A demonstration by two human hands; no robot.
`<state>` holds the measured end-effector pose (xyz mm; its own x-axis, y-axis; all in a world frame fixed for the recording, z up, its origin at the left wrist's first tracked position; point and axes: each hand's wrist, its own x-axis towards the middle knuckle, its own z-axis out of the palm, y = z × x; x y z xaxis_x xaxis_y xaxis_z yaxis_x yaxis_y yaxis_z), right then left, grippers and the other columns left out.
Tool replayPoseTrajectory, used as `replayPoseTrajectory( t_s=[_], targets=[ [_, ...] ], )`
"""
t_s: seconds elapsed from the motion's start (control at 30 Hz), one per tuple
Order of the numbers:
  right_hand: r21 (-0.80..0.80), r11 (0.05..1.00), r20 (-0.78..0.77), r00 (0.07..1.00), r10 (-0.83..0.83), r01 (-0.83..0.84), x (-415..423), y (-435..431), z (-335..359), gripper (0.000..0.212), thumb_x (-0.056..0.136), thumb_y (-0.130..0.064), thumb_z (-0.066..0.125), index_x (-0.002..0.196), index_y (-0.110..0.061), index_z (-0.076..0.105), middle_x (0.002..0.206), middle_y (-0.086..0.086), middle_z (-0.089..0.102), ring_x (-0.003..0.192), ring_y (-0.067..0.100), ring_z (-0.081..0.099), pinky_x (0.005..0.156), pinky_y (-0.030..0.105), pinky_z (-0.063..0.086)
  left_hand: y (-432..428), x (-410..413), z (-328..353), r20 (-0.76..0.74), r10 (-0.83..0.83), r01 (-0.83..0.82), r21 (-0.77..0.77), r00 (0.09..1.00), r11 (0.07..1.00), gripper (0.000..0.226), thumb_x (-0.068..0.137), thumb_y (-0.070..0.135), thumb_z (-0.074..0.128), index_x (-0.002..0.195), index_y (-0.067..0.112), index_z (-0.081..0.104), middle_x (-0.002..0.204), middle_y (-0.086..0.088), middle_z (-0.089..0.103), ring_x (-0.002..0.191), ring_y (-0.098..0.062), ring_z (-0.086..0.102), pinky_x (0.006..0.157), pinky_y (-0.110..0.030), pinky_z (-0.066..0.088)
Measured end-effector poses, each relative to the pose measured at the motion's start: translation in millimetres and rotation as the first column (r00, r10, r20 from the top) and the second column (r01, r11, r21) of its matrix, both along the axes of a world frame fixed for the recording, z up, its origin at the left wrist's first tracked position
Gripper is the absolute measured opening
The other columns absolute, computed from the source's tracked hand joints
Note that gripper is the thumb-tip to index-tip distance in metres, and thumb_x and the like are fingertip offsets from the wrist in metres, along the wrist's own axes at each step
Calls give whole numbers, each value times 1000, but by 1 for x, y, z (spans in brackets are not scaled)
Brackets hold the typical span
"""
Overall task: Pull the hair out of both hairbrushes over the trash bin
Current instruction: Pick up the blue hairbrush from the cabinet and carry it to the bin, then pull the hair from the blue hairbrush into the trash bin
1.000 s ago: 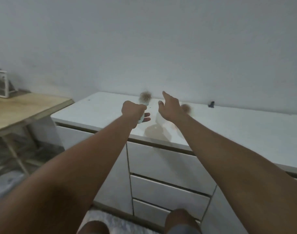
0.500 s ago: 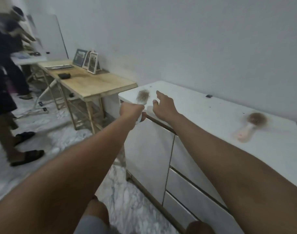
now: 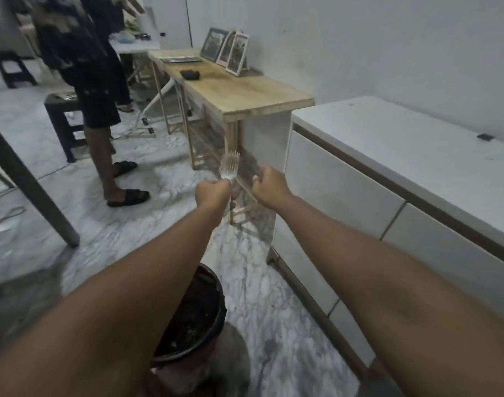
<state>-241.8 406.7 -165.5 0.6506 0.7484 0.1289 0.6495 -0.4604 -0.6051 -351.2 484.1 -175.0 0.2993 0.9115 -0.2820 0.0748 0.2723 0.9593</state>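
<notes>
My left hand (image 3: 212, 193) is closed around the handle of a pale hairbrush (image 3: 229, 167), which points up and away from me with its bristles showing; motion blur hides any hair on it. My right hand (image 3: 269, 187) hovers just to the right of the brush head, fingers curled in, with nothing visible between them. The dark round trash bin (image 3: 205, 319) stands on the floor below, close to my body and partly covered by my left forearm. The hands are farther out than the bin. The second hairbrush is out of view.
A white drawer cabinet (image 3: 388, 173) runs along the right wall. Beyond it stands a wooden table (image 3: 245, 93) with picture frames (image 3: 233, 53). A person in dark shorts and sandals (image 3: 102, 110) stands at left by a dark stool (image 3: 61, 121). A slanted table leg (image 3: 30, 184) crosses the left.
My view has swung left and down from the cabinet top. My left hand has carried the pale brush off the cabinet and out over the floor, the right hand following. The pink brush has left view.
</notes>
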Motion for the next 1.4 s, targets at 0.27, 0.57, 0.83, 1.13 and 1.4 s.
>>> replayPoseTrajectory(
  t_s=[0.27,0.57,0.83,1.13,1.4],
  targets=[
    [-49,998,-107,994,32,-37,-81,61,-62,49,96,-15,42,145,-15,42,136,17,55,110,33,59,78,32,49,61,-86,-75,-73,-2,-4,-76,997,997,12,85,1,59,94,-3,66,78,-11,56,43,-15,53,40,-20,40],
    [-49,989,-209,969,128,-141,-78,58,-111,52,100,-14,41,151,-8,30,149,19,42,129,34,47,97,39,49,35,-96,-112,-113,60,-76,-143,992,987,25,91,-1,58,114,-5,65,81,-14,60,61,-20,55,41,-25,39],
    [-27,949,-388,878,279,-313,-75,72,-171,46,99,-16,49,144,-7,43,145,17,48,127,30,53,103,37,47,17,-109,-153,-218,240,-289,-230,946,929,16,93,6,62,78,3,68,78,-11,66,64,-20,60,49,-29,46],
    [-38,927,-494,814,307,-373,-131,98,-261,42,98,-20,47,140,-14,51,140,10,55,129,27,50,104,25,38,27,-165,-233,-191,205,-262,-355,960,898,12,100,10,49,100,19,58,92,-13,69,62,-19,53,51,-32,41],
    [-35,956,-600,771,213,-291,-171,126,-304,30,88,-22,70,116,-12,72,99,7,76,92,14,71,89,26,56,31,-201,-287,-99,157,-185,-486,983,854,19,101,15,45,117,15,55,77,-10,59,49,-18,48,47,-27,34]
  ],
)
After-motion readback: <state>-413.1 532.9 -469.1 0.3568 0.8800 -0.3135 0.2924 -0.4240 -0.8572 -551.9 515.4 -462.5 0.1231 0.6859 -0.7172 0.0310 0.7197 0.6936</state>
